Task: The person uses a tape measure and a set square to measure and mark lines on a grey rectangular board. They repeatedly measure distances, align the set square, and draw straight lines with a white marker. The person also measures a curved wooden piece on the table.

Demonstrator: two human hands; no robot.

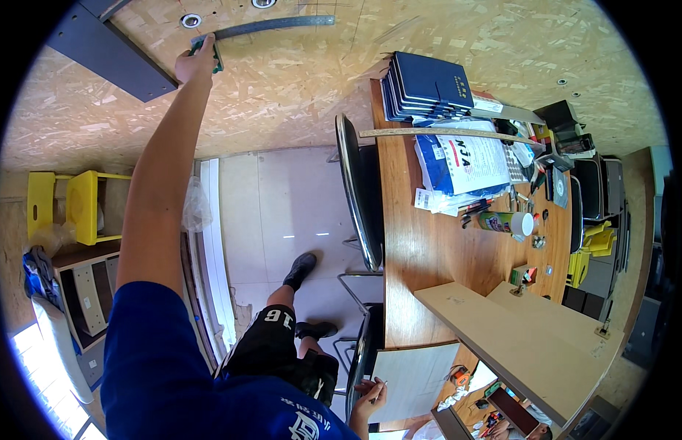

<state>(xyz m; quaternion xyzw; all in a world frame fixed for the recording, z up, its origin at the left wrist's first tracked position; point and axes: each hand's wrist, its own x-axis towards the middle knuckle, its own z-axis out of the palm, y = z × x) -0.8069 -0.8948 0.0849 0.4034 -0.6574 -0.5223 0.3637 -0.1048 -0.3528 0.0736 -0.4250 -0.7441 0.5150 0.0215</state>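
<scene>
Stretched far up and forward, my left hand grips a square by its green handle. The long grey blade of the square lies along the chipboard wall, pointing right. Just left of that hand a dark grey panel sticks out from the wall. A round metal-rimmed fitting is set in the wall above the hand. Low down beside my body, my right hand is closed in a pinch on a thin pencil-like stick.
On the right, a wooden table bears blue notebooks, a wooden strip, a spray can and a beige panel with hinges. Black chairs stand along it. Yellow stools and a small cabinet are at left.
</scene>
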